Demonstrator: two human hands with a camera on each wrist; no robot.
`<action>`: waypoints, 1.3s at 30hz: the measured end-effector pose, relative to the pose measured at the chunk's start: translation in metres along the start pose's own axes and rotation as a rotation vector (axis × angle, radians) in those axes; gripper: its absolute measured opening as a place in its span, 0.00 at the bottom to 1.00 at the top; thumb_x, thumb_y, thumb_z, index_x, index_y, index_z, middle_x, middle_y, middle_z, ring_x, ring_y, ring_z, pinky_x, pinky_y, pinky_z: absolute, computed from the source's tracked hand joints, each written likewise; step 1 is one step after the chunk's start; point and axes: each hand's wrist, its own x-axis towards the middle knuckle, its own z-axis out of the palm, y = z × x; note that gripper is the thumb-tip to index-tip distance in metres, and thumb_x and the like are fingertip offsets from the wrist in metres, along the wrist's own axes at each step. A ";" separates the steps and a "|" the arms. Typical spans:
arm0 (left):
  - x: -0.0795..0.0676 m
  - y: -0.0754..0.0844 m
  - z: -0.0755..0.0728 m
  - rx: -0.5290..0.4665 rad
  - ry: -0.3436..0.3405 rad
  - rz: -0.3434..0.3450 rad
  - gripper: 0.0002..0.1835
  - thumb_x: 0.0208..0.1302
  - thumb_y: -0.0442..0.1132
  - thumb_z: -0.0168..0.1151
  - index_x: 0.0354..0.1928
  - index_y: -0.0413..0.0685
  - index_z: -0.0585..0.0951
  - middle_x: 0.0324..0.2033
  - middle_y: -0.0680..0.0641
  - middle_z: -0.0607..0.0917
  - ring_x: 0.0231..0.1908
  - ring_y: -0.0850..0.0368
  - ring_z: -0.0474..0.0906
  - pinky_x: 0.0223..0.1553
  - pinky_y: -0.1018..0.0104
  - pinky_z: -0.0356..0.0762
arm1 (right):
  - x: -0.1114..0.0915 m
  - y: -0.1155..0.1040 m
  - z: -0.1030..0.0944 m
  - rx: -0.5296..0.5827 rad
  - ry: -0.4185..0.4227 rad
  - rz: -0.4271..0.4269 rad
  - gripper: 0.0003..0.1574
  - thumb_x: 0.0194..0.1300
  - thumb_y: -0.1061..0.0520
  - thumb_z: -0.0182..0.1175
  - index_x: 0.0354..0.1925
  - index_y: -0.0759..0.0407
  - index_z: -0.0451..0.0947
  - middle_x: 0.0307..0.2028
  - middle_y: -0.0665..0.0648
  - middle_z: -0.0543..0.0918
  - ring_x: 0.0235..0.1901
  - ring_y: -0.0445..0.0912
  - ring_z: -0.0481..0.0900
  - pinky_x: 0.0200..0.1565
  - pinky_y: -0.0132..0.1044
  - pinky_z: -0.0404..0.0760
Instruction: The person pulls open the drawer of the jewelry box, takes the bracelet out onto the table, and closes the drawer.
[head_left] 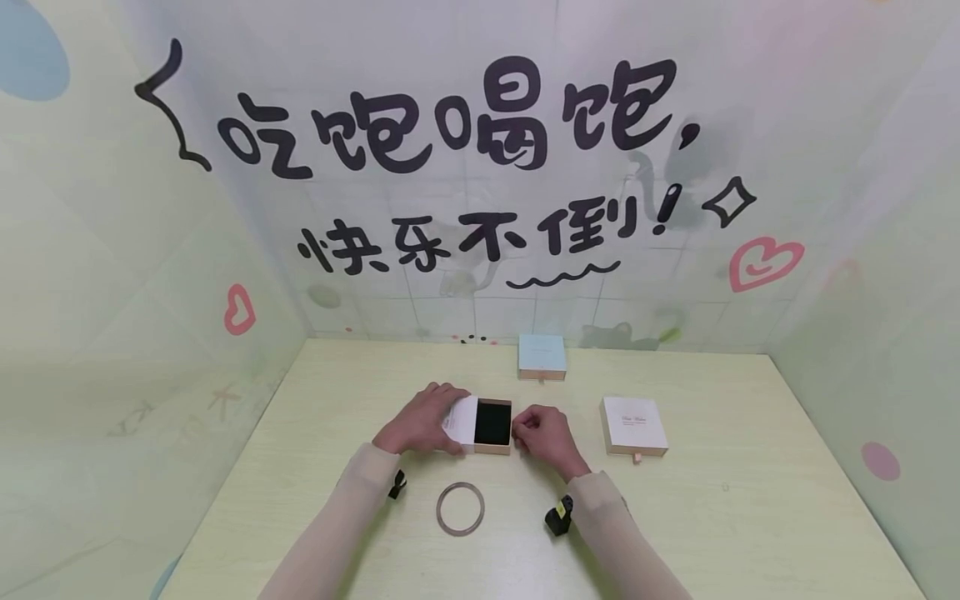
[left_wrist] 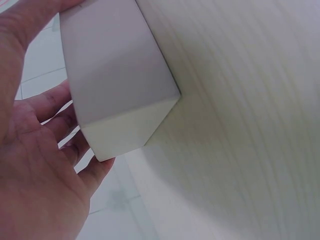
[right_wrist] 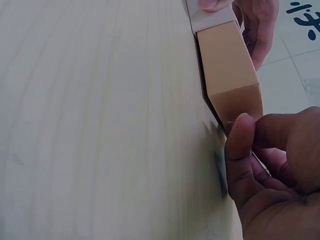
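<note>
A white slide-out gift box [head_left: 462,419] lies on the table with its tan drawer [right_wrist: 227,60] pulled partly out to the right. Black padding [head_left: 492,422] lines the drawer. My left hand [head_left: 426,419] grips the white sleeve [left_wrist: 115,55] of the box, thumb on the near side and fingers on the far side. At the drawer's end, the thumb and index finger of my right hand [head_left: 546,433] pinch together; they hide the pull tab there. A pale round bangle [head_left: 461,508] lies on the table in front of the box.
Farther back stands a light blue box [head_left: 542,357], and to the right a closed white box [head_left: 634,426] with a small pull tab. Black straps with small devices sit at both wrists. A printed curtain [head_left: 480,308] encloses the table [head_left: 750,517] behind and at the sides.
</note>
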 end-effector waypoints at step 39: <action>0.000 0.000 0.001 -0.006 0.006 -0.001 0.51 0.38 0.48 0.87 0.69 0.49 0.74 0.59 0.49 0.81 0.55 0.52 0.71 0.60 0.53 0.72 | 0.006 -0.018 0.032 0.018 -0.039 -0.035 0.06 0.70 0.64 0.60 0.34 0.62 0.83 0.23 0.54 0.84 0.19 0.40 0.77 0.24 0.31 0.76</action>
